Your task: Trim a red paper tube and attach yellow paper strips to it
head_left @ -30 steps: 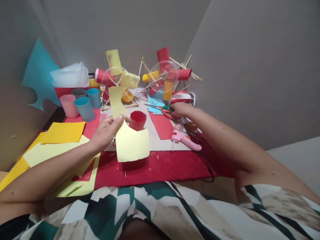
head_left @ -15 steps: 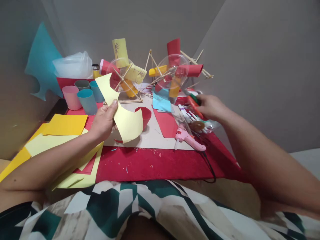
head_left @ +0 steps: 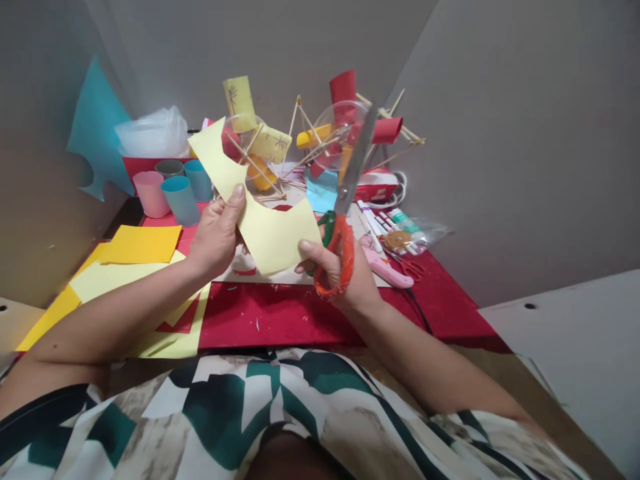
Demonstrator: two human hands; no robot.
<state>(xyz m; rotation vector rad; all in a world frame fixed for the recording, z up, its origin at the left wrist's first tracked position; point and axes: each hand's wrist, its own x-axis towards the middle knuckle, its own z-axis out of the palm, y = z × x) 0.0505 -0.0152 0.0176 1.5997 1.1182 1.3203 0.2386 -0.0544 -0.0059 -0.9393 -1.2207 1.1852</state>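
My left hand (head_left: 216,235) pinches a pale yellow piece of paper (head_left: 263,213) with a curved cut-out edge, thumb on top, holding it up above the work surface. My right hand (head_left: 338,275) grips scissors (head_left: 345,220) with an orange and green handle, blades pointing up and away. The right thumb and fingers also touch the lower right corner of the yellow paper. A red paper cup is mostly hidden behind the paper.
Two paper-roll and stick wheel models (head_left: 260,147) (head_left: 350,133) stand at the back. Pink, grey and blue cups (head_left: 175,193) sit back left. Yellow sheets (head_left: 135,247) lie left. A pink glue gun (head_left: 387,270), markers (head_left: 385,223) and a red mat (head_left: 300,320) are on the right and front.
My right hand picked up the scissors from the table's right side and brought them to the yellow paper. My left hand lifted and turned the paper.
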